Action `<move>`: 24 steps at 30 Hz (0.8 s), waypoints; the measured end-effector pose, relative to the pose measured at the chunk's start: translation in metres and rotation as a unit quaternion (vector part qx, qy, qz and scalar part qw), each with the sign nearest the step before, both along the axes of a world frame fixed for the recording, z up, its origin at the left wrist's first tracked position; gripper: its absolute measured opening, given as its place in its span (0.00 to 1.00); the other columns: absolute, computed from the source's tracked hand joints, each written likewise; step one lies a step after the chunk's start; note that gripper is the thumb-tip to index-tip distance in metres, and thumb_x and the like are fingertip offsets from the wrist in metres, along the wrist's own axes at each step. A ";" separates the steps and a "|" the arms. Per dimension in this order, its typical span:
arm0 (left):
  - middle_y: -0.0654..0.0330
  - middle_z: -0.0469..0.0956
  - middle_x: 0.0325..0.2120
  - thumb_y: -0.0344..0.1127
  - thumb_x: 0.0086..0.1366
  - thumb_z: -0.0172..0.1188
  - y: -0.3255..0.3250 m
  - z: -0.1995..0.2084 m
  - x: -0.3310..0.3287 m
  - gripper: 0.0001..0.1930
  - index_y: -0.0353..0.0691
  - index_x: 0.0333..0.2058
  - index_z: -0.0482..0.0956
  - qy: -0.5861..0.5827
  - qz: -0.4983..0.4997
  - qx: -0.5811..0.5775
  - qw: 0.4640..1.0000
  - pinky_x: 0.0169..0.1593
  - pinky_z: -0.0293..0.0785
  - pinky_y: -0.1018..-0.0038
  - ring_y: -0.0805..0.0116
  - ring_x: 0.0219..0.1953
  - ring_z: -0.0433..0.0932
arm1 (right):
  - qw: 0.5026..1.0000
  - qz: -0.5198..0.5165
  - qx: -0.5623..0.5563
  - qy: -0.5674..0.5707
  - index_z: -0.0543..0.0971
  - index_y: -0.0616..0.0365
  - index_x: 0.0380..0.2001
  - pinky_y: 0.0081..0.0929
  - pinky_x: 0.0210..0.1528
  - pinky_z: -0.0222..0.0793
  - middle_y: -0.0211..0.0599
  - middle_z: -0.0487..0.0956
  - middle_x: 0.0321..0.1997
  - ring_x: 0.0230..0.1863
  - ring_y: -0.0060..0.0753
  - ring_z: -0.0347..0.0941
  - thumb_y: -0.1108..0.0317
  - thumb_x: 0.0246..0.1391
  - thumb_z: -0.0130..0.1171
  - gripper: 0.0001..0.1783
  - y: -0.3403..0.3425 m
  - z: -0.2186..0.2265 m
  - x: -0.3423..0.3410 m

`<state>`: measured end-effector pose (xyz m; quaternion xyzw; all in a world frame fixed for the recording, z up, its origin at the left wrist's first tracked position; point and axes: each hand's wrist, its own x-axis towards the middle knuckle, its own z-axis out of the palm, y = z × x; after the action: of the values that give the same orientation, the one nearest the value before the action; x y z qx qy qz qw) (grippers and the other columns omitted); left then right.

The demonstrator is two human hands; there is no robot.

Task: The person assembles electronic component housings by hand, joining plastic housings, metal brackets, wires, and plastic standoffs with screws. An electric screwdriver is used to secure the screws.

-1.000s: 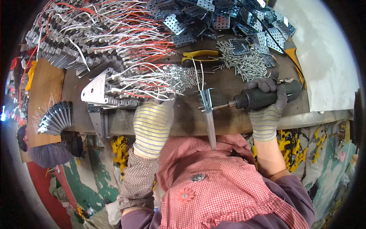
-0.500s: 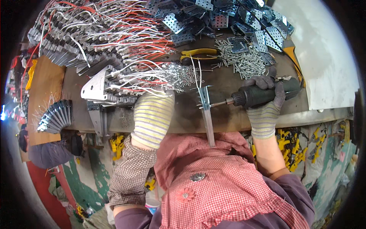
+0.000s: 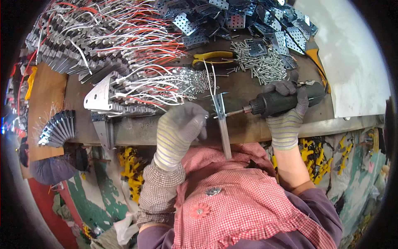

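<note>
My right hand (image 3: 286, 118), in a striped glove with grey fingers, is wrapped round a dark power screwdriver (image 3: 273, 101). The tool lies level, its bit pointing left against the side of a narrow metal bar (image 3: 224, 137). Two white wires rise from the bar's bracketed top end, and its lower end sticks out past the bench's front edge. Just left of the bar, my left hand (image 3: 180, 128), gloved alike, has thumb and fingers pinched on a tiny shiny piece that looks like a nut (image 3: 206, 116). A screw tip seems to poke out of the bar's left side.
Loose nuts (image 3: 192, 79) lie beyond my left hand, beside yellow-handled pliers (image 3: 215, 56). Further right are a heap of screws (image 3: 265, 66) and perforated metal plates (image 3: 236, 20). Stacked metal parts with red and white wires (image 3: 112, 41) fill the left; a black cable (image 3: 294, 39) runs at right.
My left hand has come from the wired parts near the nut pile, toward me and right, to beside the bar, with a small nut-like piece in its fingertips. My right hand and screwdriver barely moved.
</note>
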<state>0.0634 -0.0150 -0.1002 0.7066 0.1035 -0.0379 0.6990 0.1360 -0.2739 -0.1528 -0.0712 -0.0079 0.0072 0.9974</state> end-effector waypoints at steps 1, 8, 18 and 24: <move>0.61 0.82 0.27 0.32 0.71 0.63 0.000 0.005 0.001 0.06 0.35 0.41 0.80 0.039 -0.040 -0.047 0.997 0.27 0.73 0.80 0.75 0.23 0.80 | 1.000 0.001 0.000 0.000 0.76 0.46 0.63 0.48 0.64 0.68 0.20 0.69 0.37 0.42 0.25 0.69 0.59 0.59 0.71 0.29 0.000 0.000 0.000; 0.59 0.82 0.31 0.35 0.73 0.58 0.002 0.014 0.009 0.09 0.35 0.44 0.77 0.168 -0.081 -0.189 0.964 0.29 0.78 0.79 0.72 0.25 0.82 | 1.000 0.007 0.004 -0.001 0.77 0.47 0.61 0.44 0.66 0.67 0.19 0.69 0.36 0.42 0.24 0.69 0.61 0.58 0.71 0.28 0.002 0.006 -0.002; 0.62 0.81 0.31 0.27 0.69 0.66 -0.018 -0.017 -0.009 0.07 0.37 0.43 0.78 -0.111 0.040 0.127 0.985 0.30 0.78 0.79 0.78 0.27 0.78 | 1.000 0.005 -0.001 -0.001 0.77 0.45 0.58 0.46 0.64 0.67 0.19 0.68 0.36 0.42 0.25 0.68 0.60 0.59 0.72 0.25 0.001 0.003 0.000; 0.63 0.82 0.36 0.21 0.63 0.69 -0.027 -0.034 -0.020 0.11 0.36 0.43 0.79 -0.199 0.067 0.163 0.964 0.37 0.76 0.81 0.80 0.33 0.77 | 1.000 0.011 0.015 0.003 0.77 0.45 0.57 0.46 0.64 0.67 0.19 0.69 0.36 0.42 0.25 0.68 0.60 0.58 0.73 0.25 0.001 0.004 0.000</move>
<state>0.0431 -0.0419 -0.1338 0.7958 0.0142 0.1678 0.5817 0.1362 -0.2728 -0.1493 -0.0563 -0.0054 0.0186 0.9982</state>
